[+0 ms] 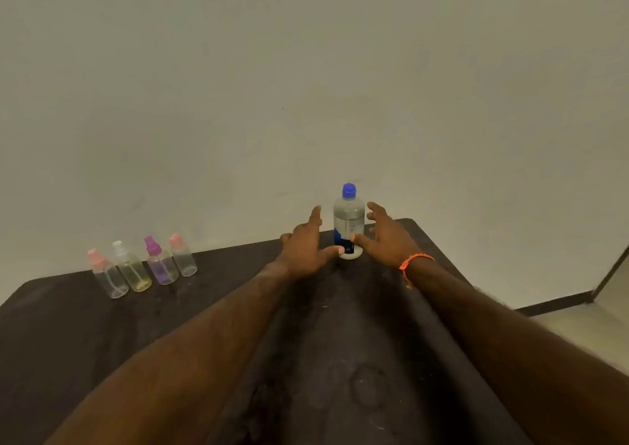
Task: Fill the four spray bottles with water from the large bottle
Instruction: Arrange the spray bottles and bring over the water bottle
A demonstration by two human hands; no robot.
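Your left hand [303,250] and right hand [386,237] flank the upright clear plastic blue-capped large bottle [348,227] on the dark surface [340,359], fingers spread open, thumbs touching its base.

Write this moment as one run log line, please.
hands: open, flanking bottle | cap: on | sprayers: capped, untouched

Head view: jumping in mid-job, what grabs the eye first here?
The large bottle with its blue cap stands upright near the dark table's far edge, with the left hand and right hand open on either side. Far left, four small spray bottles stand in a row, caps on.
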